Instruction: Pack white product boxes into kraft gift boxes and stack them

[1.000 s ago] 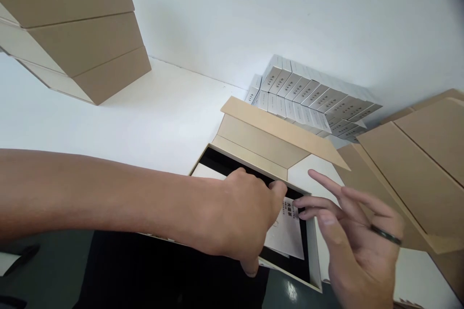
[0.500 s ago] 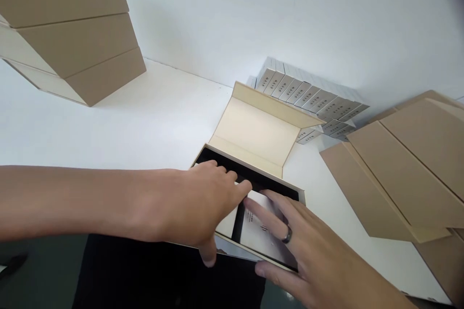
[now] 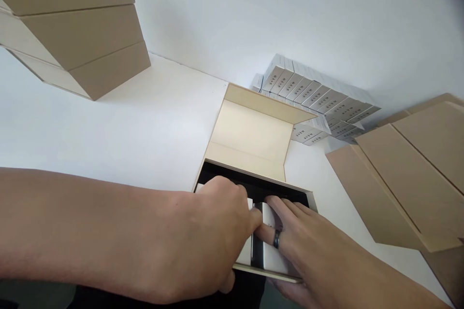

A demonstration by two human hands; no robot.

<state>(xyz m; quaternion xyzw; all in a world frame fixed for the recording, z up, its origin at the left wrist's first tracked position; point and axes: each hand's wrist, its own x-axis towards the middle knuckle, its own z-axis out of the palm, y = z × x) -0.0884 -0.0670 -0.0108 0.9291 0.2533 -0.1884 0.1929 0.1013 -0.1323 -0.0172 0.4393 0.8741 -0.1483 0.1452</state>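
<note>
An open cream box [image 3: 253, 166] with a black lining lies at the table's front edge, its flap lid [image 3: 250, 128] folded back away from me. Inside it are white packs, one [image 3: 273, 251] on the right and one [image 3: 246, 251] on the left, with a black strip between them. My left hand [image 3: 221, 236] reaches over the left part of the box, fingers curled down into it; what they hold is hidden. My right hand [image 3: 293, 236], with a ring, lies over the right pack, fingers spread inside the box and thumb below the front wall.
Stacked tan boxes [image 3: 87, 34] stand at the upper left, and more tan boxes [image 3: 409, 169] at the right. Rows of small grey-white boxes [image 3: 319, 96] are stacked by the wall behind the lid. The white table [image 3: 163, 120] lies under them.
My left hand has moved right and down, its fingers now curled deeper into the box. My right fingers have shifted slightly beside it. The box has turned slightly.
</note>
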